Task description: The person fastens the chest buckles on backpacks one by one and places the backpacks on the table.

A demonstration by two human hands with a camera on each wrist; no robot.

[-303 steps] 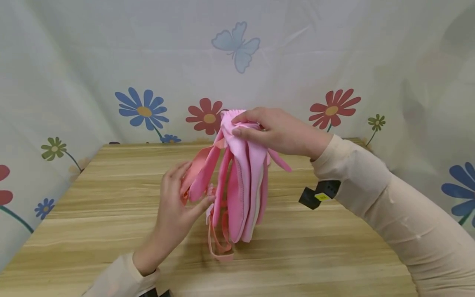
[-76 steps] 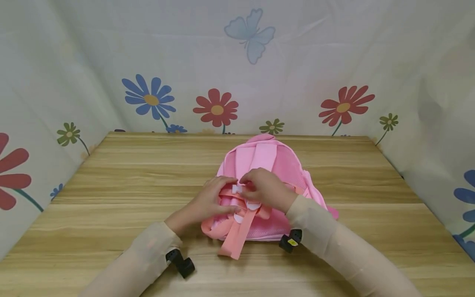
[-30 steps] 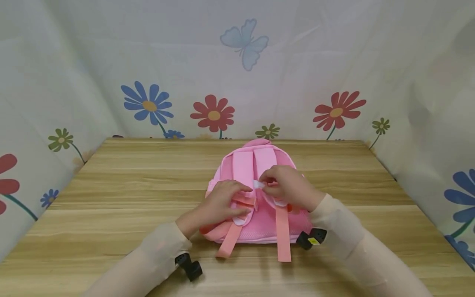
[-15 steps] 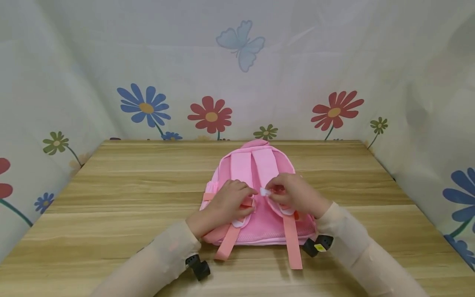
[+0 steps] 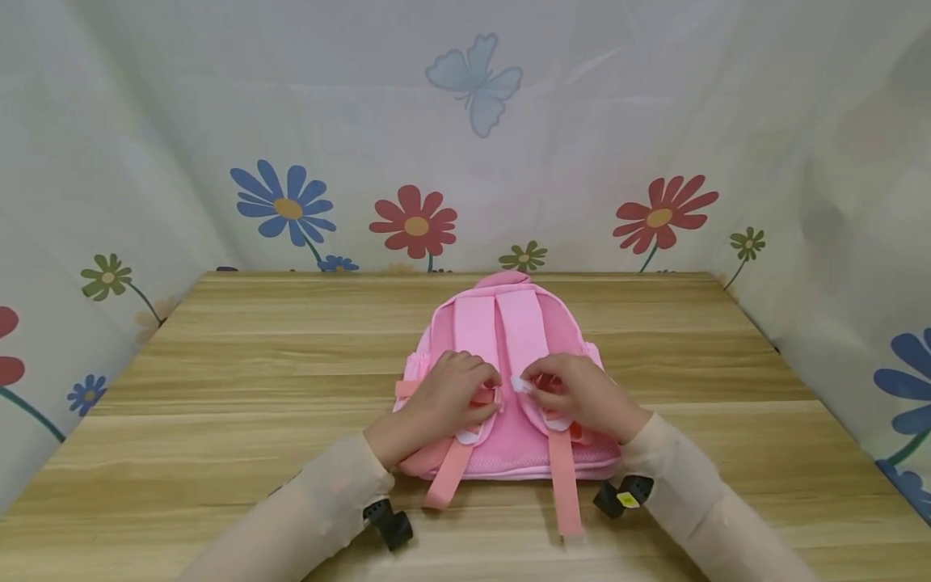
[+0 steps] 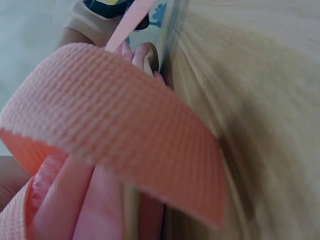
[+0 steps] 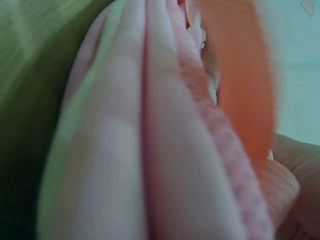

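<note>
A pink backpack (image 5: 516, 331) sits on the table with its shoulder straps facing me. My right hand (image 5: 585, 392) pinches a white buckle piece (image 5: 520, 384) beside the right shoulder strap. On the left shoulder strap, my left hand (image 5: 451, 396) holds the orange chest strap (image 5: 483, 396) between thumb and fingers; what its fingertips cover is hidden. A gap of pink back panel separates the two hands. Two orange webbing tails (image 5: 448, 475) hang below the shoulder straps. A webbing loop (image 6: 115, 120) fills much of the left wrist view, while the bag's side (image 7: 150, 140) fills the right one.
The wooden table (image 5: 291, 339) carries the bag near its middle. Behind and at both sides hangs a white cloth (image 5: 327, 97) printed with flowers and a butterfly. Black wrist cameras (image 5: 389, 525) sit low beside the bag.
Ten seconds ago the bag was held up sideways. Later both hands met at the white buckle over bunched straps; now they are apart, the right hand having moved rightward with its piece. The webbing tails hang separately.
</note>
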